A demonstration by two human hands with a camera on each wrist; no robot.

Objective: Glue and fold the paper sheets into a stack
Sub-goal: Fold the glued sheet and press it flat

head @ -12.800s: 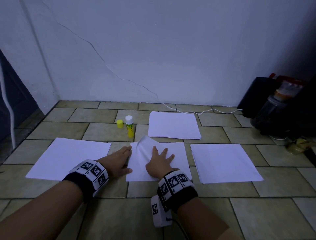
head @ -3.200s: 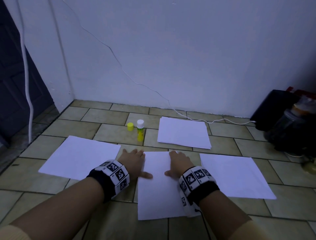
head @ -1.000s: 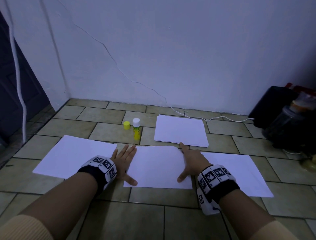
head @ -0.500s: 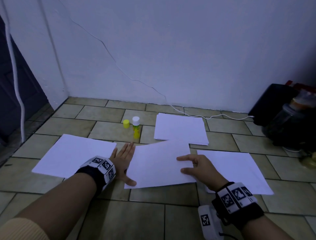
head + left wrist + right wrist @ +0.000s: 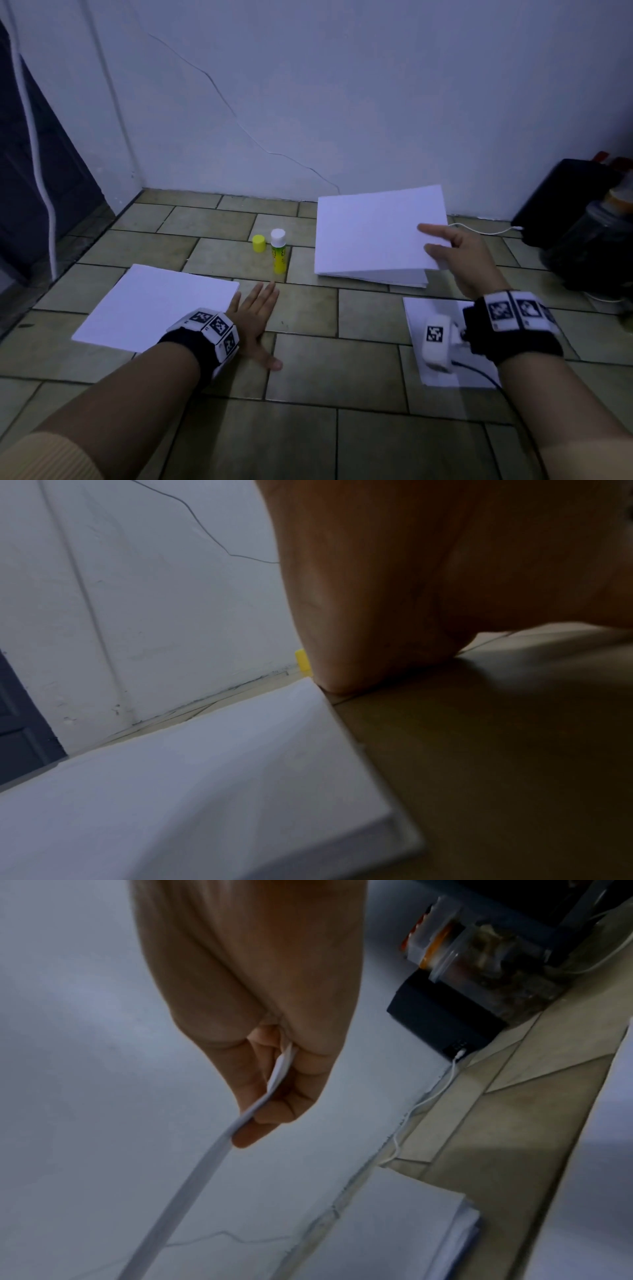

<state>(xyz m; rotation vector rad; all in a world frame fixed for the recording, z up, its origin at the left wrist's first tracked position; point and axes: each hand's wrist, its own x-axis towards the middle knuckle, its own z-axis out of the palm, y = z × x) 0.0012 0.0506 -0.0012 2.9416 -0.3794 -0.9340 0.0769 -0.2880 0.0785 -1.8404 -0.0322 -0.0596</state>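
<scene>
Wrist view: right hand (image 5: 260, 1053) pinches folded sheet (image 5: 192, 1177) edge.

Each wrist carries a black wristband (image 5: 200, 346) topped with a row of white blocks printed with black square marker codes. Beside the right wristband (image 5: 513, 334) hangs a white camera box (image 5: 436, 342) with a marker and a thin black cable. Tan ribbed sleeves (image 5: 48, 459) cover the upper forearms.
</scene>
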